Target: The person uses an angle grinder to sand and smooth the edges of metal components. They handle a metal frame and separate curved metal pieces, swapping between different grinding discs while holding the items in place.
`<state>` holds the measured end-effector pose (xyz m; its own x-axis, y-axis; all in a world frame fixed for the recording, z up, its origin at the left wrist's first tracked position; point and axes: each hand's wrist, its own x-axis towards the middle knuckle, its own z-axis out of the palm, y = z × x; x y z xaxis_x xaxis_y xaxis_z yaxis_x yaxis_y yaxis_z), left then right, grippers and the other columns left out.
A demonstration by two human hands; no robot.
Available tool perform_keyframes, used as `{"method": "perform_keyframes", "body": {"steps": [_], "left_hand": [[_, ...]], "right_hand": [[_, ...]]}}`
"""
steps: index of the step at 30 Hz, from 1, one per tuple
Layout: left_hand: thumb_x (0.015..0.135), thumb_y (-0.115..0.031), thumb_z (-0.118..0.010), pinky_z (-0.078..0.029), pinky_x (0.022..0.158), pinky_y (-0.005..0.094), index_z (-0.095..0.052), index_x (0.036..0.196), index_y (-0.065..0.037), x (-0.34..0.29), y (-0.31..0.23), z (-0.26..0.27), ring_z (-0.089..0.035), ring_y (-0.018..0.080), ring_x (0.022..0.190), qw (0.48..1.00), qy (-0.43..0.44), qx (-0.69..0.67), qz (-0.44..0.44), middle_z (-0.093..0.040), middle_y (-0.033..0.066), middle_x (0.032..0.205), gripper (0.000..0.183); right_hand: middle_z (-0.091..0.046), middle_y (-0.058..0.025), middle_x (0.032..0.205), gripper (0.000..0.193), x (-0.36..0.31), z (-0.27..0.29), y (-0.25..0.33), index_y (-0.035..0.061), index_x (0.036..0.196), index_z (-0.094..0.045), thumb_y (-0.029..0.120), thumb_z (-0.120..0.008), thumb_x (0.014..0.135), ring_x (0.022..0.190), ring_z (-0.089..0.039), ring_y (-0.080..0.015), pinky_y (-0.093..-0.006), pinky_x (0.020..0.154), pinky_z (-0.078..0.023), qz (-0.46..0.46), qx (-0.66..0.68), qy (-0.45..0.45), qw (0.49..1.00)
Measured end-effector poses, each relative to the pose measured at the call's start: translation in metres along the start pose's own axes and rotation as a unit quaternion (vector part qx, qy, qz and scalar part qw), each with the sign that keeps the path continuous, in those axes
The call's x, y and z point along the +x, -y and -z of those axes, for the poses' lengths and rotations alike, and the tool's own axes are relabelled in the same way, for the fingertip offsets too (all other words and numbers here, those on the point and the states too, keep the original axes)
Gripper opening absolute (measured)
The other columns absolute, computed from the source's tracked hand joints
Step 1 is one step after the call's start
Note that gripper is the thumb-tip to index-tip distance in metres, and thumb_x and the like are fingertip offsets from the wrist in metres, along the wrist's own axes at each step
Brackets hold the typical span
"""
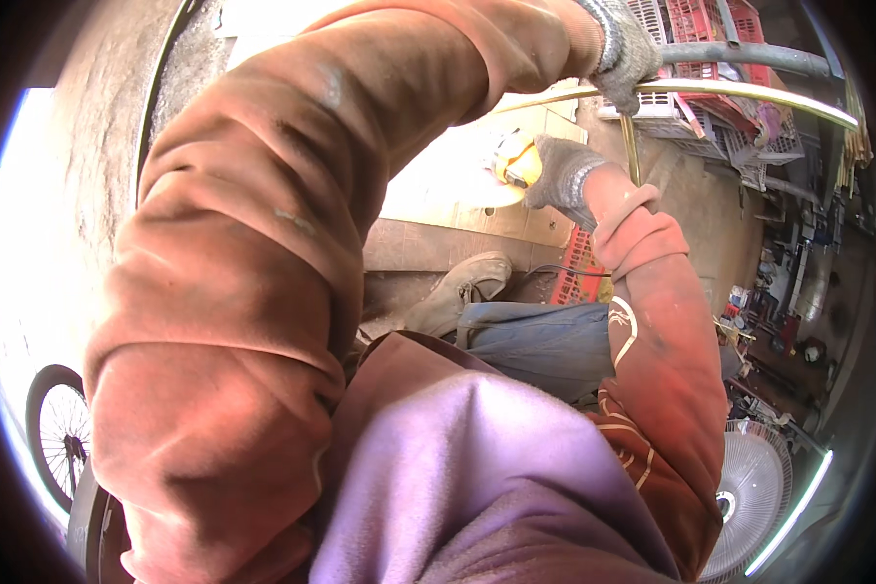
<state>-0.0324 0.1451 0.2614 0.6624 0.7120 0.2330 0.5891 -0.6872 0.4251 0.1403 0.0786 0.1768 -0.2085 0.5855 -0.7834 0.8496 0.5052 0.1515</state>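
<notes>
My left hand (629,60), in a grey knitted glove, reaches across to the upper right. Its fingers are closed around a long, curved, gold-coloured metal tube (749,91). A shorter gold-coloured bar (632,146) runs down from just below that hand, passing behind my right forearm. Lower and slightly to the left, my right hand (563,173), also gloved, is closed on a yellow tool (522,164). Glare washes out the tool's far end, so its exact kind does not show. The right fingertips are partly hidden behind the glove's back.
Red and white plastic crates (696,112) stand at the upper right, crossed by a thick grey pipe (759,56). Cardboard (545,222) lies beyond my shoe (472,282). A red crate (579,265) and dark cable are near my leg. A fan (749,487) stands lower right; a bicycle wheel (60,438) lower left.
</notes>
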Motion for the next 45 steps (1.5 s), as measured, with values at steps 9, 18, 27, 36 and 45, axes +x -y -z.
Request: {"method": "perform_keyframes", "body": {"steps": [9, 18, 27, 36, 45], "left_hand": [[0.07, -0.042, -0.085, -0.06, 0.084, 0.044, -0.083, 0.106, -0.021, 0.007, 0.012, -0.008, -0.076, 0.0348, 0.096, 1.0, -0.005, -0.029, 0.007, -0.079, 0.0128, 0.097, 0.041], [0.071, -0.045, -0.085, -0.06, 0.087, 0.0439, -0.082, 0.109, -0.022, 0.006, 0.011, -0.009, -0.075, 0.0348, 0.099, 0.999, -0.038, -0.033, 0.013, -0.078, 0.0134, 0.101, 0.044], [0.074, -0.044, -0.082, -0.059, 0.086, 0.0446, -0.082, 0.111, -0.023, 0.004, 0.007, -0.003, -0.075, 0.035, 0.1, 1.0, 0.005, -0.002, -0.014, -0.078, 0.0137, 0.102, 0.043], [0.073, -0.046, -0.083, -0.06, 0.087, 0.043, -0.082, 0.111, -0.024, 0.003, 0.015, -0.006, -0.075, 0.0344, 0.1, 0.999, -0.038, -0.028, -0.021, -0.079, 0.0119, 0.103, 0.044], [0.072, -0.048, -0.084, -0.059, 0.088, 0.044, -0.081, 0.112, -0.02, 0.005, 0.016, -0.005, -0.075, 0.036, 0.103, 0.999, -0.039, -0.028, -0.005, -0.078, 0.0151, 0.106, 0.048]], "right_hand": [[-0.075, -0.0254, 0.117, 0.073, 0.02, 0.002, -0.011, -0.0004, 0.127, -0.068, 0.034, -0.086, 0.065, 0.108, -0.074, -0.0349, -0.0422, 0.091, -0.059, -0.013, 0.015, -0.004, 1.0], [-0.076, -0.0248, 0.114, 0.069, 0.019, 0.004, -0.004, 0.0002, 0.122, -0.071, 0.031, -0.088, 0.063, 0.106, -0.074, -0.0351, -0.0418, 0.09, -0.059, 0.019, 0.039, -0.003, 0.999], [-0.075, -0.0245, 0.118, 0.072, 0.019, 0.006, 0.0, 0.0015, 0.125, -0.069, 0.031, -0.089, 0.063, 0.11, -0.073, -0.0359, -0.0426, 0.093, -0.058, -0.002, 0.032, 0.003, 0.999], [-0.073, -0.0242, 0.125, 0.074, 0.024, 0.001, -0.001, 0.002, 0.129, -0.065, 0.033, -0.088, 0.066, 0.115, -0.072, -0.0355, -0.0429, 0.096, -0.058, 0.0, 0.021, -0.001, 1.0], [-0.074, -0.0248, 0.118, 0.076, -0.02, 0.01, 0.013, -0.0012, 0.136, -0.058, 0.034, -0.085, 0.074, 0.112, -0.072, -0.0394, -0.0446, 0.097, -0.057, 0.003, -0.069, 0.023, 0.997]]}}
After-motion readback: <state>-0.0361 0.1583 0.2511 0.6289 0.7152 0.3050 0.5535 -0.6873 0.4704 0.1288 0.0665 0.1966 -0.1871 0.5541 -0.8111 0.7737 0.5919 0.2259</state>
